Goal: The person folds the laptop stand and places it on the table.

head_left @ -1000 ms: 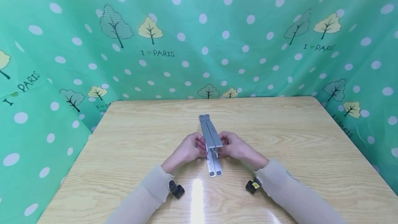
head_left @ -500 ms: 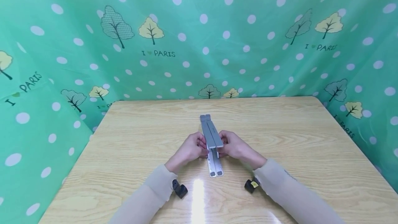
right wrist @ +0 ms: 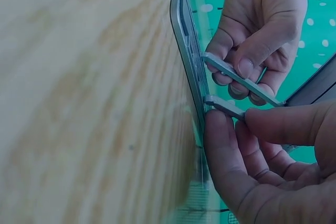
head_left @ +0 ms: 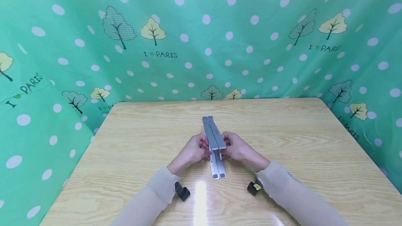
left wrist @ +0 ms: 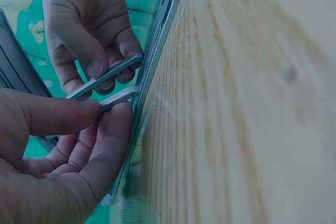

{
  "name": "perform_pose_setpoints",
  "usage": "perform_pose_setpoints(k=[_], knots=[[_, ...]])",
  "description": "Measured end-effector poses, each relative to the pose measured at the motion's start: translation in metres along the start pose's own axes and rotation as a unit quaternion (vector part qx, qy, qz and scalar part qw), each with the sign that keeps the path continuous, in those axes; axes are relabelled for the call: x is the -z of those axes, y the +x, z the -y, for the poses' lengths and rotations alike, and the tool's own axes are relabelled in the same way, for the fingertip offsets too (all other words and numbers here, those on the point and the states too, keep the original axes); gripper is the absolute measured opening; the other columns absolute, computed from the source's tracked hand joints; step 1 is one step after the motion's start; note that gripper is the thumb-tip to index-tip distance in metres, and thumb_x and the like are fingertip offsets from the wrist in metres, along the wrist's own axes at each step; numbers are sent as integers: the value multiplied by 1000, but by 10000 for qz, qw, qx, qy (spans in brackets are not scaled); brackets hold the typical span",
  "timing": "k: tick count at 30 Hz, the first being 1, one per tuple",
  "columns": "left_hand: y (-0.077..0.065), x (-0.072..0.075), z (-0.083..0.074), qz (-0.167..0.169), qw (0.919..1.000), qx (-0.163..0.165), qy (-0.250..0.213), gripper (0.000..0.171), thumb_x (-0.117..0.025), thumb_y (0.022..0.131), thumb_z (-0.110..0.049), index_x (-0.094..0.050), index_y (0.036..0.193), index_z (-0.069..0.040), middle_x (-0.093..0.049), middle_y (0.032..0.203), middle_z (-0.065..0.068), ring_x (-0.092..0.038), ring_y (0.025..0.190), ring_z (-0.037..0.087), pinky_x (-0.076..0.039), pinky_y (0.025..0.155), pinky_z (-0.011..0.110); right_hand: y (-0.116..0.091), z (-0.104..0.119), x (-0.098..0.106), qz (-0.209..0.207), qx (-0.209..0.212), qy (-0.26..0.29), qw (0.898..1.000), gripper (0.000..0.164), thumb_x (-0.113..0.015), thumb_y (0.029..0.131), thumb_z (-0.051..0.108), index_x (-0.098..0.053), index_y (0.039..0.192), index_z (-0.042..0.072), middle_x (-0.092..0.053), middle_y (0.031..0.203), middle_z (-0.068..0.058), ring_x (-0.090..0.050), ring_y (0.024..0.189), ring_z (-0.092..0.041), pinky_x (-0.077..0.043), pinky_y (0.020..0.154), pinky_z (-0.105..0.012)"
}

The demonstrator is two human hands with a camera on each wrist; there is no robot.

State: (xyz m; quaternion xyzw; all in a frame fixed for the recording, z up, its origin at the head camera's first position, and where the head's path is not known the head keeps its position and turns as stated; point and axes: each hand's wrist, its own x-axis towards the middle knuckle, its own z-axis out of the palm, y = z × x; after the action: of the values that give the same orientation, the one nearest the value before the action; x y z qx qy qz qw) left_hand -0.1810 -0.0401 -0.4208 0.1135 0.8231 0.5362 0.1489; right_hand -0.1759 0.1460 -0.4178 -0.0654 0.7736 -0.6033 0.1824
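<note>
A grey metal folding laptop stand (head_left: pixel 215 136) is partly unfolded on the table, its upper bars raised at the near end above the lower bars (head_left: pixel 217 168). From the left, my left hand (head_left: pixel 192 150) pinches one of the stand's side struts (left wrist: pixel 116 99) between thumb and fingers. My right hand (head_left: pixel 238 148) does likewise on the opposite side, pinching the other strut (right wrist: pixel 227 107). Both struts slope up from the base bars in the wrist views. In the head view, the upper bars hide part of the fingertips.
The wood-grain table (head_left: pixel 141 125) extends around the stand on all sides. Behind it hangs a green dotted curtain (head_left: pixel 194 44) with printed trees. Black wrist cameras, one on the left wrist (head_left: pixel 182 191) and one on the right wrist (head_left: pixel 254 187), sit just above the tabletop.
The head view has shifted very slightly. Both hands keep their pinch on the struts, and the laptop stand looks the same.
</note>
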Motion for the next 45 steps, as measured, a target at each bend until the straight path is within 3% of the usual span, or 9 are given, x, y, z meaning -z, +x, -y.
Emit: perform_pose_setpoints(k=[9, 19, 26, 34, 45], knots=[[0, 1, 1, 100, 9982, 26, -598, 29, -64, 70, 17, -52, 92, 3, -56, 85, 13, -58, 72, 20, -57, 65, 33, -3, 4, 3, 70, 9, 132, 9999, 26, -55, 81, -18, -49, 103, -5, -49, 90, -17, -67, 75, -34, -58, 67, -43], [0, 5, 0, 294, 9903, 160, -1352, 31, -62, 74, 19, -51, 99, 5, -57, 94, 20, -61, 76, 24, -58, 70, 41, -4, 3, 7, 371, -21, 825, 9959, 28, -52, 84, -16, -47, 110, -5, -52, 99, -27, -65, 79, -41, -57, 69, -49], [0, 8, 0, 424, 9836, 142, -1745, 34, -60, 75, 18, -49, 105, 7, -55, 101, 27, -62, 76, 27, -57, 72, 44, -4, 1, 10, 536, 1, 1241, 9908, 38, -56, 83, -13, -45, 118, -5, -50, 93, -18, -63, 82, -40, -55, 72, -52], [1, 12, 1, 594, 9789, 118, -1951, 41, -58, 71, 20, -47, 109, 9, -53, 102, 29, -61, 76, 27, -58, 71, 42, -3, 2, 12, 649, -50, 1421, 9877, 44, -56, 82, -14, -42, 123, -3, -51, 96, -20, -63, 82, -36, -55, 73, -51], [-1, 14, 1, 722, 9653, 358, -2484, 44, -59, 72, 18, -46, 114, 9, -57, 97, 19, -59, 80, 25, -56, 73, 37, -4, 0, 12, 631, -167, 1557, 9857, 45, -57, 81, -13, -42, 123, -3, -55, 100, -24, -64, 82, -33, -56, 74, -50]])
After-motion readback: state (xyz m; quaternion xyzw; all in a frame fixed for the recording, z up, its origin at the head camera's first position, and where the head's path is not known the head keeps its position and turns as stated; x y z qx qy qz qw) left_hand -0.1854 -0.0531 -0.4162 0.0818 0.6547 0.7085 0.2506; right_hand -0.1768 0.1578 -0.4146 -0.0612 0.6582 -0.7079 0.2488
